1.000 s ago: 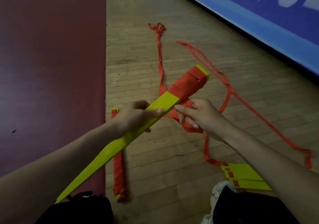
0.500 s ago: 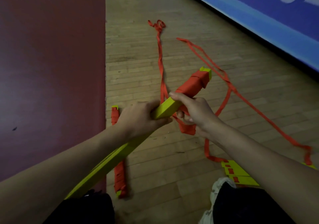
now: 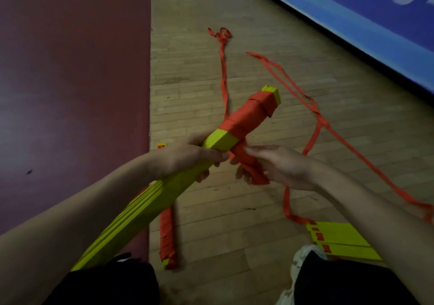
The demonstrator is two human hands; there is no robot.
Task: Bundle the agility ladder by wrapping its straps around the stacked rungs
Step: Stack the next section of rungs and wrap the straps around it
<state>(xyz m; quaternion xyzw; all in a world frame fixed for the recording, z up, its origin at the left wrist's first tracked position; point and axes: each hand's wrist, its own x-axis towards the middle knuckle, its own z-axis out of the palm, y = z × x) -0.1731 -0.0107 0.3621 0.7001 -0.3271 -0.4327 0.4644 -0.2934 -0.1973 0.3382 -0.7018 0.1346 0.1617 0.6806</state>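
Head view: since half a second ago my right hand (image 3: 281, 166) has dropped from atop the stacked rungs (image 3: 220, 140) to just below them, pinching the orange strap (image 3: 252, 170) for another turn. My left hand (image 3: 187, 159) grips the stack mid-length. Beyond it, the blue banner's (image 3: 352, 22) white letters are cropped and unreadable.

Wooden floor (image 3: 187, 69) carries loose red straps (image 3: 285, 201), a wrapped bundle (image 3: 167, 234) and flat yellow rungs (image 3: 340, 236).

The left arm stretches from 8 o'clock to the middle. The left hand (image 3: 185, 161) curls its fingers round the yellow rungs (image 3: 220, 140). The right arm stretches from 4 o'clock. The right hand (image 3: 281, 166) pinches the red strap (image 3: 246, 161).
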